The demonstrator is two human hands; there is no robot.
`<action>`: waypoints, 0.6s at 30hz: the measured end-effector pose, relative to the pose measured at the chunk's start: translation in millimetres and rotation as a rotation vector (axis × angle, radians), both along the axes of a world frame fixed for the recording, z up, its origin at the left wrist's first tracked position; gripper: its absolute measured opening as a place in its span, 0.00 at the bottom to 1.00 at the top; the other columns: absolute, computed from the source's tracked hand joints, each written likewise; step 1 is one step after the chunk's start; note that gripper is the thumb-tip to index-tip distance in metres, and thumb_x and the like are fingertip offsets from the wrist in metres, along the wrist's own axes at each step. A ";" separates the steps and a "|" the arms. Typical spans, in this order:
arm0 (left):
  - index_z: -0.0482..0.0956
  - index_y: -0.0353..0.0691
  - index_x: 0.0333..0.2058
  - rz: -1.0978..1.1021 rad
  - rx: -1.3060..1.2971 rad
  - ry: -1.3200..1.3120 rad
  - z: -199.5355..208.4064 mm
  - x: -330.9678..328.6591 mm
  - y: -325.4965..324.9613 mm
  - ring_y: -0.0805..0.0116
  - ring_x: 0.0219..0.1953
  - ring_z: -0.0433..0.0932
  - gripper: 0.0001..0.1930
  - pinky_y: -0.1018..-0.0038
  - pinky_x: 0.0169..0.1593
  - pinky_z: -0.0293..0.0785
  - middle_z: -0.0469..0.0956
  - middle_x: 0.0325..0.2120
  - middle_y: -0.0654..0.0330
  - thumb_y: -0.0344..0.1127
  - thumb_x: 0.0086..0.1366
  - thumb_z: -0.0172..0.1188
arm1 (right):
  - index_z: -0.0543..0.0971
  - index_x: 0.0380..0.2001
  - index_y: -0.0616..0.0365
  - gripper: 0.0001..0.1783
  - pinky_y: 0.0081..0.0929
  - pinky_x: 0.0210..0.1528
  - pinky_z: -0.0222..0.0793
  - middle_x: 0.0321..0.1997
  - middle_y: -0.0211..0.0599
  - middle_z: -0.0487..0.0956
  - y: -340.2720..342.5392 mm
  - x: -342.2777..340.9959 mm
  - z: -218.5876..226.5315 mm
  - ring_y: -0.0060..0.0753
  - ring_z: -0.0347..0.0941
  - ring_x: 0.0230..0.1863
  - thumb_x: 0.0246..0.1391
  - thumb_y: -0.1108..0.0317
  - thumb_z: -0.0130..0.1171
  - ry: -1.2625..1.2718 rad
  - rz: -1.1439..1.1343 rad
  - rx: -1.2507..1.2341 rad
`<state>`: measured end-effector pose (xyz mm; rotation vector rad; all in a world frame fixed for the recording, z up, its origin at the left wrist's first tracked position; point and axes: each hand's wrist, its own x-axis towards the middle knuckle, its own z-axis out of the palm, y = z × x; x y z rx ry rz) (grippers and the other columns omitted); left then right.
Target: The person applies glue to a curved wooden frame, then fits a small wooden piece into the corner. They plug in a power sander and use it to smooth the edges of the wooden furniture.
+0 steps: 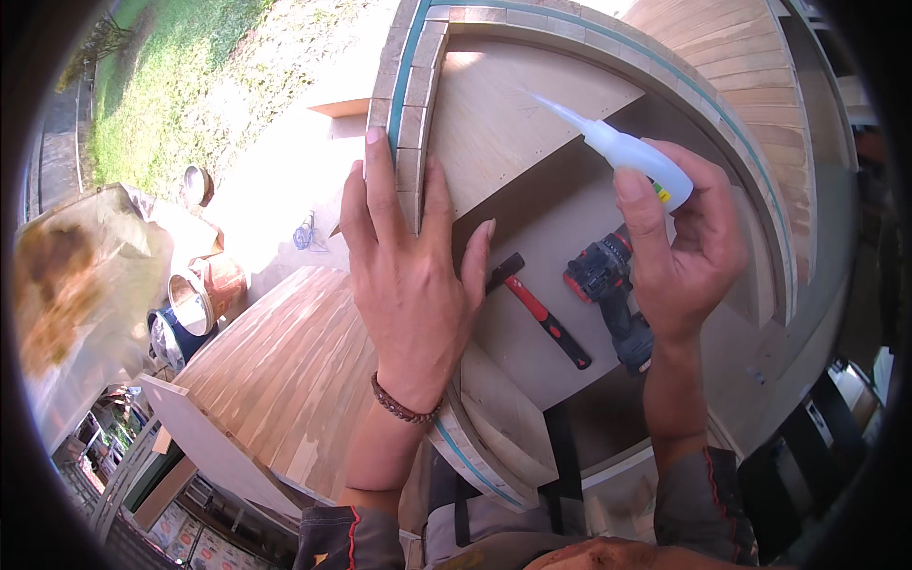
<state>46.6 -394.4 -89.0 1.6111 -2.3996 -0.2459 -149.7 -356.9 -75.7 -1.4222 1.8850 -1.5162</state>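
My left hand point(410, 294) lies over a curved wooden rim point(418, 85), built of small blocks with a blue-green stripe along its top. Its fingers are spread, some resting on the rim, with the index and thumb on the inner side. In my right hand point(698, 256) is a translucent white squeeze bottle point(627, 157) with a long thin nozzle, held tilted so the tip points up and left over a pale plywood panel point(513, 104). The nozzle tip is apart from the rim. Below the hands, inside the curved frame, lie a red-and-black-handled hammer point(548, 321) and a dark cordless drill point(608, 275).
Slatted wooden curved pieces stand at the left point(294, 370) and the far right point(717, 57). Buckets point(204, 294) and a clear plastic bag point(85, 275) are on the left. Beyond them is sunlit ground with grass point(180, 85).
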 end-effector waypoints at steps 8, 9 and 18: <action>0.78 0.39 0.59 -0.007 0.090 0.026 4.0 -0.6 -6.9 0.37 0.69 0.58 0.30 0.51 0.68 0.60 0.56 0.71 0.40 0.39 0.58 0.73 | 0.80 0.46 0.68 0.13 0.15 0.42 0.74 0.40 0.36 0.84 -46.3 -4.2 -21.8 0.17 0.77 0.37 0.59 0.76 0.68 0.147 0.089 -0.031; 0.78 0.39 0.59 -0.006 0.095 0.026 3.9 0.0 -6.6 0.37 0.69 0.58 0.30 0.50 0.68 0.59 0.55 0.71 0.39 0.39 0.58 0.73 | 0.80 0.46 0.68 0.13 0.16 0.42 0.74 0.40 0.36 0.84 -49.2 -3.6 -22.5 0.18 0.77 0.38 0.59 0.76 0.68 0.158 0.095 -0.030; 0.78 0.38 0.60 0.006 0.133 0.026 4.5 1.1 -5.0 0.35 0.70 0.57 0.32 0.47 0.69 0.56 0.55 0.71 0.38 0.38 0.55 0.74 | 0.81 0.45 0.68 0.13 0.16 0.44 0.73 0.40 0.38 0.84 -64.4 -3.5 -21.3 0.19 0.78 0.38 0.58 0.77 0.69 0.179 0.163 -0.052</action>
